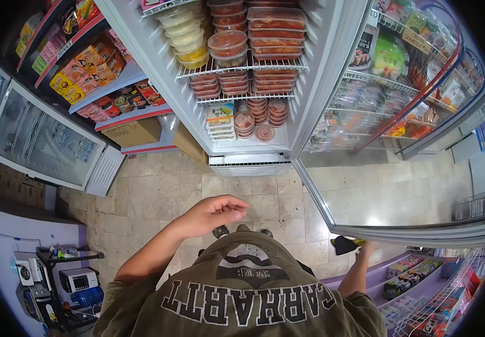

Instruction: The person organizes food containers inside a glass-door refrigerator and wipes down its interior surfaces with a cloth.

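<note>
My left hand (215, 215) hovers in front of my shirt, palm turned inward, fingers loosely bent and nothing visible in it. Beyond it stands an open upright fridge (251, 159) with wire shelves. Its glass door (388, 194) is swung out to the right. My right hand (365, 247) is low beside the door's lower edge, closed at a floppy black-and-yellow item (346, 245) whose kind I cannot tell. Inside the fridge are stacked tubs of red food (276, 33), pale tubs (182, 33), round pink-lidded tubs (245, 122) and flat white packs (220, 121).
Shelves of packaged noodles (85, 73) rise on the left, above a glass-front chest (43, 137). A black cart (57, 281) with devices stands at lower left. Purple shelving with a wire basket (436, 297) is at lower right. Tiled floor (158, 174) lies between.
</note>
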{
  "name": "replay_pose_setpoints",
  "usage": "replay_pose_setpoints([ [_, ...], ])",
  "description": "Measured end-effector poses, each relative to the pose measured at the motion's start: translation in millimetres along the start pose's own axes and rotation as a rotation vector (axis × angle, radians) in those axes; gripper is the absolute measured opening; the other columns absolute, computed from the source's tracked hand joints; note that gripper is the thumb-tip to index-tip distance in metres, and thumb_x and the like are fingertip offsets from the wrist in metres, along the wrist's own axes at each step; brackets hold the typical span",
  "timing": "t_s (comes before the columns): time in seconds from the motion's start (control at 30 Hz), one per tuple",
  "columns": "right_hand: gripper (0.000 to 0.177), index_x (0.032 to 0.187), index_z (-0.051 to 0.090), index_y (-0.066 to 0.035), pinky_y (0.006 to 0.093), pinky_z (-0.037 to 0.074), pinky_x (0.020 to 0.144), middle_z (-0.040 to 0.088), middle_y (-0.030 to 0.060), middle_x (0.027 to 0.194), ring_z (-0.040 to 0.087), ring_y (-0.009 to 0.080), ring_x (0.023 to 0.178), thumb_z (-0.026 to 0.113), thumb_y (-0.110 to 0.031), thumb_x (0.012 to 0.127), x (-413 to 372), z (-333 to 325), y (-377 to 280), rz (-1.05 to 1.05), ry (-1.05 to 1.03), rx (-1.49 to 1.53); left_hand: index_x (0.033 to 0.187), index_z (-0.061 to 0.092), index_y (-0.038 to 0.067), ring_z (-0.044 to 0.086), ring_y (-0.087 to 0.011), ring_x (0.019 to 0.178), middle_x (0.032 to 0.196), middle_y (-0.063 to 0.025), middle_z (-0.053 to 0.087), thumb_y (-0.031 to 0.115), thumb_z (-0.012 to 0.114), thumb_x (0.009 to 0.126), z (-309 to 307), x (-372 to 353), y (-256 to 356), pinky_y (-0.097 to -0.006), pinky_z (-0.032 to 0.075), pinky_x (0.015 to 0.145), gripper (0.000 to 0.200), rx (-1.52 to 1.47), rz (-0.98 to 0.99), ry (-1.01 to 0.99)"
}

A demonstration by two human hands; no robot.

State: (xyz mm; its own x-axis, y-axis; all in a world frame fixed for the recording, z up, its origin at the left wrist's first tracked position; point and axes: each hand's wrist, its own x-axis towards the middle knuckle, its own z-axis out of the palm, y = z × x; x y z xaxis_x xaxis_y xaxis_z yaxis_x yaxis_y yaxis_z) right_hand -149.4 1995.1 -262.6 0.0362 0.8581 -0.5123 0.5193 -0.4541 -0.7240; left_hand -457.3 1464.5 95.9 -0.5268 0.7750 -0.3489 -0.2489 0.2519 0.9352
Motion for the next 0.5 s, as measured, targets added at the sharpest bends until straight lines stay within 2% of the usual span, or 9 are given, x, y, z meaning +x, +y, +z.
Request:
replay_pose_setpoints([
  [0.03, 0.032, 0.104, 0.058, -0.004, 0.0346, 0.045, 0.061, 0.061, 0.0077, 0.083, 0.057, 0.0214, 0.071, 0.056, -0.028, 0.083, 0, 2, 9, 0.057, -0.025, -0.187, 0.119, 0.051, 0.002, 0.052, -0.0105, 0.097, 0.106, -0.0058, 0.058, 0.012, 0.052, 0.091, 0, -2, 1, -0.0258, 0.042, 0.085, 0.030, 0.004, 0.011, 0.023],
  [0.07, 0.030, 0.101, 0.059, -0.004, 0.0351, 0.045, 0.062, 0.062, 0.0089, 0.083, 0.058, 0.0225, 0.071, 0.056, -0.027, 0.082, -9, 9, 19, 0.101, -0.136, -0.328, 0.119, 0.051, 0.002, 0.052, -0.0105, 0.097, 0.106, -0.0058, 0.058, 0.012, 0.052, 0.091, 0, -3, 0, -0.0258, 0.042, 0.085, 0.030, 0.005, 0.020, 0.035],
  [0.17, 0.028, 0.093, 0.063, -0.003, 0.0365, 0.046, 0.064, 0.064, 0.0127, 0.084, 0.060, 0.0261, 0.071, 0.053, -0.026, 0.081, -88, 40, 9, 0.046, -0.612, -0.574, 0.118, 0.052, 0.003, 0.053, -0.0078, 0.090, 0.101, -0.0024, 0.058, 0.021, 0.054, 0.091, -2, 1, -6, -0.0236, 0.042, 0.082, 0.032, -0.022, 0.046, 0.094],
  [0.2, 0.027, 0.091, 0.064, -0.002, 0.0370, 0.046, 0.065, 0.065, 0.0140, 0.084, 0.060, 0.0272, 0.071, 0.053, -0.025, 0.080, -111, 54, 1, -0.039, -0.746, -0.643, 0.117, 0.052, 0.003, 0.053, -0.0080, 0.090, 0.101, -0.0025, 0.058, 0.021, 0.055, 0.091, -5, 5, -10, -0.0235, 0.042, 0.082, 0.032, -0.004, 0.030, 0.102],
  [0.27, 0.030, 0.084, 0.063, -0.004, 0.0345, 0.045, 0.063, 0.061, 0.0085, 0.070, 0.059, 0.0210, 0.070, 0.054, -0.033, 0.082, -76, 109, 38, -0.634, -1.002, -0.932, 0.117, 0.052, 0.002, 0.053, -0.0083, 0.090, 0.101, -0.0026, 0.058, 0.020, 0.055, 0.091, -9, 11, -17, -0.0235, 0.042, 0.082, 0.032, 0.011, 0.006, 0.118],
  [0.33, 0.034, 0.093, 0.063, -0.002, 0.0380, 0.046, 0.070, 0.064, 0.0184, 0.088, 0.062, 0.0321, 0.082, 0.054, -0.033, 0.081, -185, 136, -58, -0.689, -1.088, -0.999, 0.119, 0.050, 0.002, 0.053, -0.0101, 0.097, 0.108, -0.0055, 0.057, 0.017, 0.054, 0.090, -14, 22, -21, -0.0252, 0.042, 0.085, 0.033, -0.025, -0.099, 0.112],
  [0.4, 0.033, 0.083, 0.060, -0.001, 0.0324, 0.043, 0.062, 0.059, 0.0094, 0.070, 0.054, 0.0165, 0.066, 0.052, -0.033, 0.084, -255, 155, -111, -0.706, -1.149, -0.878, 0.120, 0.049, 0.003, 0.052, -0.0128, 0.102, 0.110, -0.0069, 0.056, 0.019, 0.057, 0.088, -20, 37, -46, -0.0273, 0.041, 0.087, 0.037, -0.019, -0.077, 0.121],
  [0.47, 0.028, 0.082, 0.057, 0.001, 0.0314, 0.042, 0.061, 0.058, 0.0103, 0.071, 0.053, 0.0158, 0.066, 0.054, -0.027, 0.086, -310, 162, -150, -0.883, -1.301, -0.719, 0.121, 0.048, 0.003, 0.051, -0.0156, 0.106, 0.113, -0.0083, 0.055, 0.022, 0.060, 0.086, -14, 41, -49, -0.0294, 0.040, 0.090, 0.041, -0.014, -0.054, 0.133],
  [0.5, 0.026, 0.085, 0.058, 0.000, 0.0330, 0.043, 0.063, 0.059, 0.0131, 0.075, 0.055, 0.0203, 0.069, 0.055, -0.026, 0.085, -335, 163, -166, -0.924, -1.384, -0.705, 0.121, 0.048, 0.004, 0.046, -0.0192, 0.113, 0.115, -0.0098, 0.054, 0.025, 0.062, 0.083, -4, 43, -40, -0.0334, 0.037, 0.094, 0.045, 0.379, 0.179, 0.238],
])
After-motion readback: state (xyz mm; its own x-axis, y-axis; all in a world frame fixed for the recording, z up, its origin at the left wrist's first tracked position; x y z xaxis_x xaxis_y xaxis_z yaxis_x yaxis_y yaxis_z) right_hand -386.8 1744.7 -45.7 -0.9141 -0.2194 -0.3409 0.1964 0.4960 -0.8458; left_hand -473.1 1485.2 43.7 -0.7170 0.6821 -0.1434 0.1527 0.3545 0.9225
